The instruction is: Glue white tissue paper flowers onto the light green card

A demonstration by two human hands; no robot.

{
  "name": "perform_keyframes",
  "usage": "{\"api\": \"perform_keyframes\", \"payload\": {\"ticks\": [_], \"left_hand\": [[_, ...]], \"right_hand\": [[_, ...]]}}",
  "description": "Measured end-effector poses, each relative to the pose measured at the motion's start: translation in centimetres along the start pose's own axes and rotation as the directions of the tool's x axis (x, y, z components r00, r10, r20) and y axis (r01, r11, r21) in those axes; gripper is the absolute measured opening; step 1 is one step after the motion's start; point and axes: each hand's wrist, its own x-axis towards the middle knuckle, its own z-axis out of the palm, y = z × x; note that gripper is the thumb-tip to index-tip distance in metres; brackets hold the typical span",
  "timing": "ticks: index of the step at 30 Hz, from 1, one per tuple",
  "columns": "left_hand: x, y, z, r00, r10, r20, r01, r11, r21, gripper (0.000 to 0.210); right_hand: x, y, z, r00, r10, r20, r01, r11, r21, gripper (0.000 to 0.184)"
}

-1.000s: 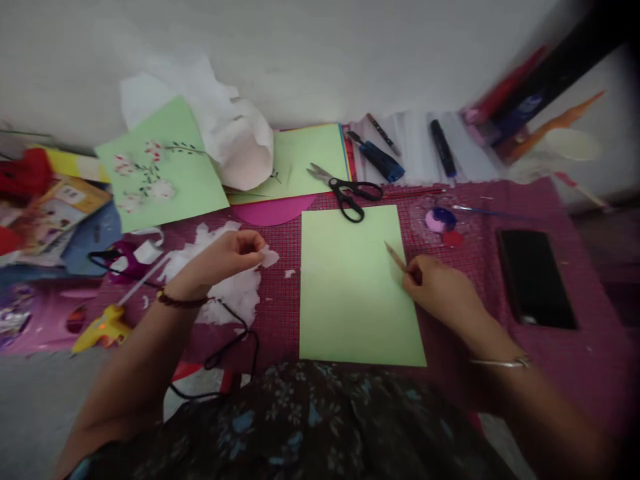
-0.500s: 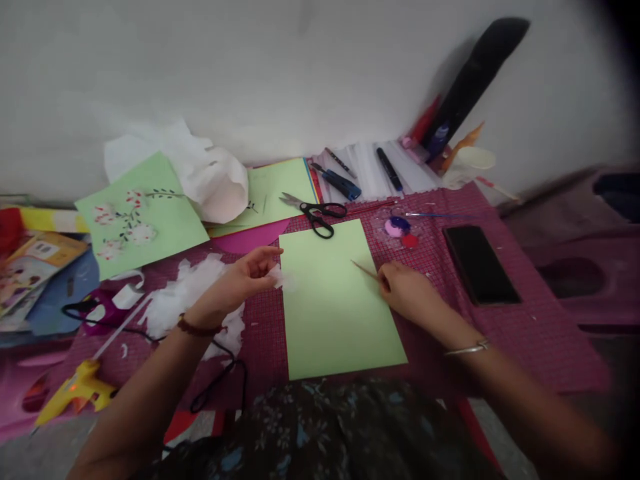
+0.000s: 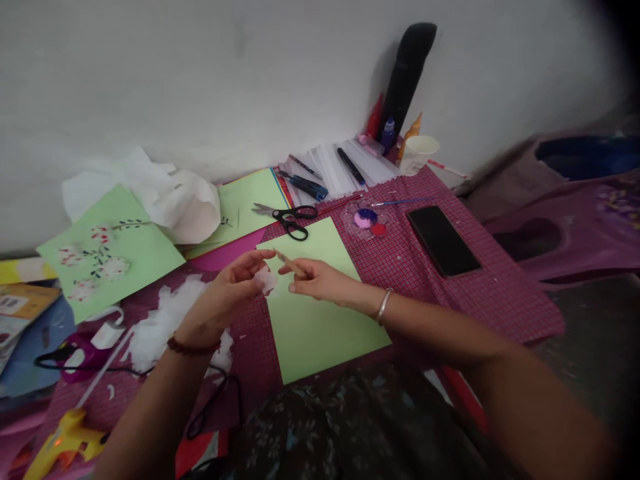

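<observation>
Over the left edge of a pale green sheet of paper (image 3: pixel 320 333), my left hand (image 3: pixel 240 283) pinches a small piece of thin white paper (image 3: pixel 265 280). My right hand (image 3: pixel 317 280) grips a thin wooden stick (image 3: pixel 293 263), its tip close to the fingertips of my left hand; whether they touch I cannot tell. Black-handled scissors (image 3: pixel 287 217) lie at the sheet's top edge. Left of the sheet is a heap of torn white paper (image 3: pixel 170 313), partly behind my left forearm. A green card with painted branches and white-red paper flowers (image 3: pixel 107 250) lies farther left.
A yellow glue gun (image 3: pixel 67 440) and a purple device with a black cord (image 3: pixel 83 357) are at the left. To the right lie a phone (image 3: pixel 443 240) and a paint palette (image 3: pixel 367 219). A cutter (image 3: pixel 305 185), a marker (image 3: pixel 351 165) and a paper cup (image 3: pixel 420 153) stand or lie behind.
My right hand has moved left across the green sheet, bringing the stick to my left hand. The view has turned right, so things on the table appear shifted left.
</observation>
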Motion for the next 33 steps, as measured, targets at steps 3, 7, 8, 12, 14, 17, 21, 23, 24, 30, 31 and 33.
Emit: {"api": "perform_keyframes", "payload": {"ticks": [3,7,8,12,14,17,21,23,24,30,31,33], "left_hand": [[0.0,0.5,-0.1,0.999,-0.004,-0.041,0.005,1.0,0.012,0.05],[0.6,-0.1,-1.4,0.971,0.085,-0.223,-0.013,0.951,0.307,0.047],[0.9,-0.6,-1.7,0.951,0.146,-0.273,-0.007,0.891,0.453,0.044],[2.4,-2.4,-2.0,0.89,0.348,-0.294,0.045,0.576,0.816,0.034],[3.0,-2.8,-1.7,0.903,0.337,-0.265,0.003,0.613,0.79,0.032],[3.3,-2.7,-1.6,0.919,0.296,-0.259,-0.053,0.747,0.663,0.033],[2.8,-2.5,-2.3,0.92,0.231,-0.317,-0.038,0.857,0.514,0.021],[2.6,-2.5,-2.6,0.912,0.206,-0.356,-0.005,0.871,0.492,0.017],[2.5,-2.4,-2.7,0.909,0.194,-0.368,0.011,0.873,0.487,0.017],[4.2,-1.4,-2.1,0.927,0.177,-0.33,0.028,0.846,0.532,0.016],[4.9,-1.2,-1.7,0.93,0.205,-0.304,0.009,0.816,0.577,0.015],[6.7,-0.9,-0.8,0.929,0.295,-0.226,-0.058,0.716,0.696,0.01]], "right_hand": [[0.6,0.5,0.0,0.998,0.062,-0.029,-0.062,0.998,-0.003,0.007],[-0.4,0.6,-1.7,0.984,0.179,0.007,-0.173,0.943,0.283,0.01],[-0.7,0.6,-2.2,0.982,0.185,0.037,-0.186,0.915,0.358,0.01],[-1.5,0.8,-3.9,0.981,0.172,0.09,-0.194,0.855,0.481,0.012],[-1.7,0.8,-4.2,0.984,0.169,0.046,-0.172,0.875,0.453,0.012],[-1.8,0.7,-4.2,0.988,0.148,-0.045,-0.123,0.929,0.348,0.009],[-2.0,0.1,-4.5,0.984,0.085,-0.154,-0.051,0.977,0.209,0.005],[-2.3,-0.3,-5.1,0.972,0.047,-0.229,-0.016,0.991,0.136,0.009],[-2.4,-0.4,-5.5,0.963,0.027,-0.267,-0.002,0.996,0.092,0.011],[-3.6,-0.1,-7.9,0.922,-0.096,-0.375,0.041,0.987,-0.153,0.01],[-3.8,0.2,-8.1,0.917,-0.109,-0.384,0.043,0.983,-0.176,0.01],[-4.0,0.8,-8.6,0.905,-0.12,-0.409,0.037,0.978,-0.204,0.01]]}}
